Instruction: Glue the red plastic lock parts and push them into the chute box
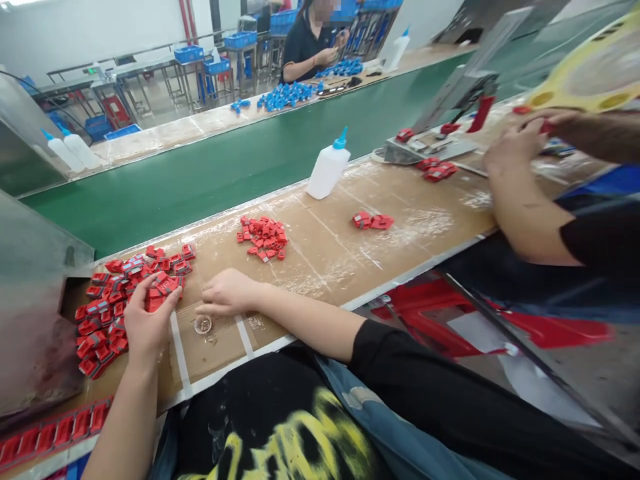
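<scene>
My left hand [146, 323] grips a red plastic part [166, 285] between thumb and fingers, at the right side of a large heap of red and grey plastic parts [103, 310]. Just right of it, my right hand [231, 293] hovers low over the brown work surface with its fingers curled together; whatever they may hold is too small or hidden to tell. Below those fingertips sits a small clear round dish [203, 325]. A smaller pile of red parts [263, 238] lies beyond my right hand.
A white squeeze bottle [329, 165] stands along the green conveyor belt [225, 167]. More red parts [373, 221] lie to its right. At right, a co-worker's hands [520, 143] work beside a metal press stand [425, 147]. A red parts strip [55, 432] is at lower left. Another person sits across the belt.
</scene>
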Motion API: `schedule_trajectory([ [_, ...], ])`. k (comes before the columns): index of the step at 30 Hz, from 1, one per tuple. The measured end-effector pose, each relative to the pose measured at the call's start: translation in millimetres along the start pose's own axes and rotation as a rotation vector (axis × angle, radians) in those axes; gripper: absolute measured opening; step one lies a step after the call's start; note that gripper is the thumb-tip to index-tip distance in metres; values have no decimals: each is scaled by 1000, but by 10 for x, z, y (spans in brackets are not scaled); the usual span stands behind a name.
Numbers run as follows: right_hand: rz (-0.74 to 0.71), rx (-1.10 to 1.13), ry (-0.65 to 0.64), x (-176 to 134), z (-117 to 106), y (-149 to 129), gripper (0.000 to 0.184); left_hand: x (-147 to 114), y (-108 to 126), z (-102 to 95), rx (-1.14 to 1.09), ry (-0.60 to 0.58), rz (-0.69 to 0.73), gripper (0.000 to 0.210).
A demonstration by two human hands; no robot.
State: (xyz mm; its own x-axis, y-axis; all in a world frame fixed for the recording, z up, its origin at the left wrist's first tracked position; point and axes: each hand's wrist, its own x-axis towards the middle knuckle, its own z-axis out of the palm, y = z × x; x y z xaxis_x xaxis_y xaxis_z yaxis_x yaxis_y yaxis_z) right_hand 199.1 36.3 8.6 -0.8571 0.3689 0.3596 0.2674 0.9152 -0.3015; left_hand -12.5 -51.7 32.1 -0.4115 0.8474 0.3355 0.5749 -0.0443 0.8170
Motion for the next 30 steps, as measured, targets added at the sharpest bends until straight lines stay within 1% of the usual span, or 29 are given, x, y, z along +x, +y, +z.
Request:
schedule_trajectory([
  [2, 231, -136, 50, -57, -192, 156, 50, 95, 118, 52, -36, -1, 0, 60],
  [4, 468, -297, 72, -173, -353, 353, 41, 177, 197, 150, -65, -11, -6, 61],
  [5, 548, -374, 54, -248, -404, 450, 35, 209, 213, 213, -80, -23, -9, 62],
  [6, 589, -436, 20, -331, -431, 537, 30, 235, 212, 279, -92, -37, -13, 62],
  [7, 594, -477, -21, -417, -434, 611, 26, 253, 195, 345, -100, -52, -16, 62],
  [8, 579, -499, -49, -502, -417, 668, 24, 265, 165, 405, -107, -70, -18, 62],
  [10, 532, -507, -37, -656, -344, 743, 25, 270, 80, 497, -118, -106, -18, 62],
  [12, 484, -490, 28, -776, -261, 779, 26, 259, -11, 538, -123, -128, -15, 61],
  [15, 416, -403, 113, -853, -190, 793, 24, 241, -109, 526, -123, -129, -3, 60],
  [16, 390, -345, 147, -841, -185, 783, 23, 238, -126, 513, -115, -127, 16, 60],
  [18, 327, -163, 253, -748, -194, 727, 20, 236, -142, 488, -77, -130, 91, 57],
  [20, 258, 52, 395, -575, -209, 623, 19, 232, -145, 472, -17, -161, 196, 54],
  [22, 171, 205, 484, -365, -208, 494, 20, 223, -149, 466, 36, -203, 281, 52],
  [24, 63, 242, 475, -180, -175, 383, 23, 209, -160, 466, 77, -241, 329, 51],
  [26, -44, 209, 413, -64, -111, 319, 27, 191, -174, 467, 116, -273, 347, 49],
  [28, -106, 133, 376, -24, -35, 310, 30, 173, -190, 469, 159, -291, 349, 47],
  [30, -136, 45, 356, -29, 27, 345, 32, 156, -208, 475, 188, -297, 352, 45],
])
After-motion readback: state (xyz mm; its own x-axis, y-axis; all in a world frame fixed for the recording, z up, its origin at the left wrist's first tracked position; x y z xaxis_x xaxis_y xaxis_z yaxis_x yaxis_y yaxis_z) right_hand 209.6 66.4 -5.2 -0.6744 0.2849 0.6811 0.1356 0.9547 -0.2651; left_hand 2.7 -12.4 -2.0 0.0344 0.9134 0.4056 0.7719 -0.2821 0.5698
